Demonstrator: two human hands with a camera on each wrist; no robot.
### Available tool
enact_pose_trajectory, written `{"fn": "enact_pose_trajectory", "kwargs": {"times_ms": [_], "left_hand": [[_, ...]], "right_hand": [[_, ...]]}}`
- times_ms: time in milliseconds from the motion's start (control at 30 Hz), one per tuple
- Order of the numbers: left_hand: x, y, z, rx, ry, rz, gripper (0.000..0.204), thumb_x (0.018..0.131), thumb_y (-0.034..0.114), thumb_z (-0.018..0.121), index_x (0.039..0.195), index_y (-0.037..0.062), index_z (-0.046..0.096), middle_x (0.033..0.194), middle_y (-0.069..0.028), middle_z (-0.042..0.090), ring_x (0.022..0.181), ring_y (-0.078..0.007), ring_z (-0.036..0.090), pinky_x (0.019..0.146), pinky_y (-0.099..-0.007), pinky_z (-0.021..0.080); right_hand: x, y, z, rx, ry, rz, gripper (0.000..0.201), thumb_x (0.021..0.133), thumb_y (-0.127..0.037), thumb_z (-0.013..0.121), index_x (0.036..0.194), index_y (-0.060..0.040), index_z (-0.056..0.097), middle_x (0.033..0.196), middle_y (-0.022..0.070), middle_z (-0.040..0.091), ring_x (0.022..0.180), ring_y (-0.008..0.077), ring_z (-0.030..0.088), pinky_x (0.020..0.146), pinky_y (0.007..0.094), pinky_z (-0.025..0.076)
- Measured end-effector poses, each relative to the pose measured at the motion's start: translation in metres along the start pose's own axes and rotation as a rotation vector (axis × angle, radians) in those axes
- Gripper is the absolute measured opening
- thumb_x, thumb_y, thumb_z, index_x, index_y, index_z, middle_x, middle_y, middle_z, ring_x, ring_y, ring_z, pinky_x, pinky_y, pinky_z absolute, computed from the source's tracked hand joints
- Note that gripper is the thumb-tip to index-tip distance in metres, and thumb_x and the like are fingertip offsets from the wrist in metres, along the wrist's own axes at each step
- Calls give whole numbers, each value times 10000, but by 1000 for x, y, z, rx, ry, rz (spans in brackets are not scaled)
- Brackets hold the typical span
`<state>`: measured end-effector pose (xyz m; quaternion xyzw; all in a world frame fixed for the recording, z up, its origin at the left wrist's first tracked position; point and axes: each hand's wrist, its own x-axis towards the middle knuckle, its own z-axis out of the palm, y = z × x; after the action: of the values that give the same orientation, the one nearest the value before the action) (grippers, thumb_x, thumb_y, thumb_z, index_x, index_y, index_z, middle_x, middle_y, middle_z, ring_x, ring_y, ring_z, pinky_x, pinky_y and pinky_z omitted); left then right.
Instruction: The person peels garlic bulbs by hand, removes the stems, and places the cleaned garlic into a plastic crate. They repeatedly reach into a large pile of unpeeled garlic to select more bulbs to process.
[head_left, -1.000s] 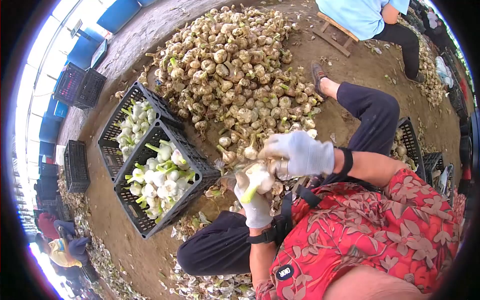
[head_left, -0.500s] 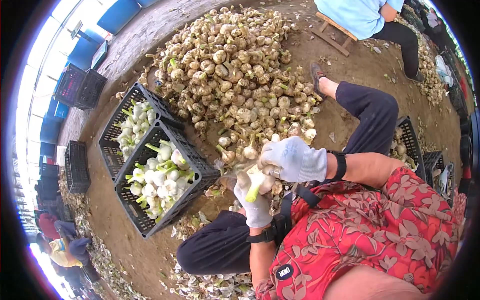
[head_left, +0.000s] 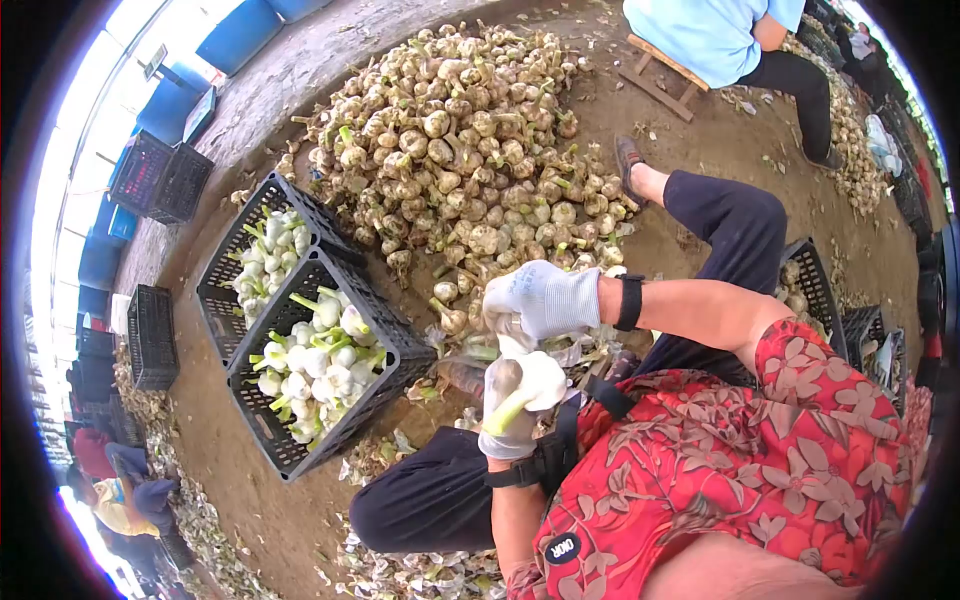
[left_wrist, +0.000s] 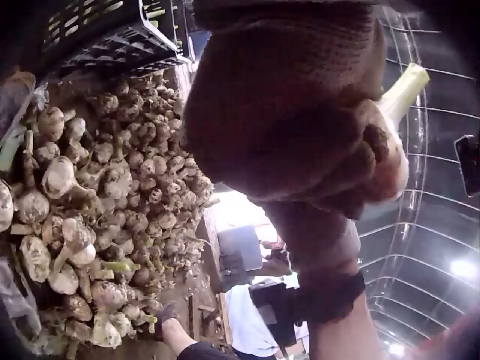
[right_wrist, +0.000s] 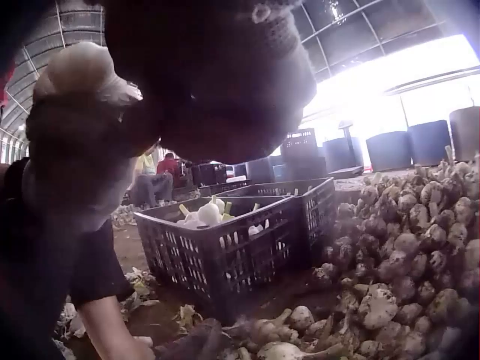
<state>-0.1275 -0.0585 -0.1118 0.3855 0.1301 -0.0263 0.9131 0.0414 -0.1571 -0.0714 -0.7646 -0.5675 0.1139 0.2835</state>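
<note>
My gloved left hand (head_left: 508, 405) grips a white garlic bulb (head_left: 543, 380) whose pale green stem (head_left: 507, 412) points down toward the wrist. In the left wrist view the stem (left_wrist: 405, 90) sticks out past the dark glove (left_wrist: 289, 120). My gloved right hand (head_left: 540, 300) is just above and left of the bulb in the head view, its fingers curled downward. It pinches a pale strip like garlic skin (head_left: 514, 343), partly hidden by the fingers. In the right wrist view the bulb (right_wrist: 79, 67) shows beside the right hand (right_wrist: 210, 90).
A big heap of unpeeled garlic (head_left: 450, 150) lies ahead. Left of it stand two black crates, the nearer crate (head_left: 405, 375) and the farther crate (head_left: 215, 265), both holding white bulbs. Another person (head_left: 700, 40) sits at upper right on a wooden stool (head_left: 665, 65). Loose skins (head_left: 430, 565) litter the ground.
My right hand has pulled away from the bulb, up and to the left. The left hand has turned the bulb so that its white side faces right.
</note>
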Motion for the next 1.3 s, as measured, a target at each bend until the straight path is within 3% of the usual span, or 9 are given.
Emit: {"fn": "enact_pose_trajectory", "kwargs": {"times_ms": [133, 267, 367, 533, 633, 767, 800, 900, 1300], "left_hand": [[9, 5, 13, 16, -54, 0, 530, 951, 486, 489, 960, -27, 622, 801, -74, 653, 668, -155, 631, 603, -259, 488], [22, 9, 18, 176, 322, -64, 541, 1018, 413, 325, 1032, -35, 627, 803, -95, 656, 605, -139, 614, 489, -253, 477], [26, 6, 15, 84, 309, -28, 434, 1004, 365, 397, 1093, -7, 604, 936, -82, 656, 760, -160, 656, 656, -283, 545], [32, 10, 1, -133, 506, -119, 317, 1001, 315, 416, 1000, 44, 582, 786, -82, 638, 516, -147, 589, 359, -241, 377], [37, -12, -3, 330, 448, -120, 227, 964, 197, 467, 988, -9, 559, 823, -141, 660, 525, -162, 611, 426, -258, 477], [43, -28, -22, 905, 567, 487, 410, 854, 159, 656, 1197, -36, 546, 1000, -146, 614, 854, -188, 638, 699, -298, 523], [31, -2, 2, 872, 657, 356, 520, 808, 199, 716, 1240, -35, 548, 1045, -127, 584, 953, -201, 602, 820, -302, 492], [26, 11, 20, 521, 634, 534, 324, 861, 110, 689, 1140, -37, 621, 1021, -87, 618, 880, -141, 593, 781, -268, 491], [25, 12, 30, 430, 709, 463, 135, 898, 68, 652, 949, -55, 669, 823, -8, 656, 744, -57, 555, 676, -212, 459]], "right_hand": [[-11, -4, -10, 31, 95, 110, 215, 825, -156, 632, 1033, -101, 643, 957, 103, 610, 815, 325, 645, 669, 380, 525], [-31, -38, -34, 220, 39, -5, 488, 770, -95, 665, 1246, -158, 581, 1148, 142, 560, 933, 316, 630, 777, 372, 530], [-39, -48, -12, 143, -29, -31, 296, 759, -112, 701, 1053, -127, 665, 1076, 99, 598, 901, 293, 637, 781, 357, 520], [-25, -43, -11, 353, 437, 30, 236, 735, 10, 705, 949, -89, 693, 998, 98, 610, 861, 260, 647, 736, 331, 527], [-16, -41, -20, 708, 595, 147, 224, 745, 41, 723, 942, -63, 700, 970, 74, 620, 906, 184, 606, 774, 292, 490], [-19, -42, -32, 294, 539, -43, 267, 716, 15, 746, 961, -85, 709, 956, 85, 626, 873, 225, 628, 740, 316, 507], [-22, -43, -30, 203, 523, -61, 275, 709, 10, 751, 962, -89, 710, 957, 87, 628, 864, 234, 633, 729, 321, 511], [-28, -40, -19, 87, 504, -117, 324, 674, 5, 739, 974, -114, 712, 972, 90, 635, 824, 266, 653, 684, 349, 530], [-36, -50, -4, -75, 468, -155, 373, 612, 36, 691, 958, -103, 706, 986, 98, 621, 818, 274, 663, 669, 334, 545]]}}
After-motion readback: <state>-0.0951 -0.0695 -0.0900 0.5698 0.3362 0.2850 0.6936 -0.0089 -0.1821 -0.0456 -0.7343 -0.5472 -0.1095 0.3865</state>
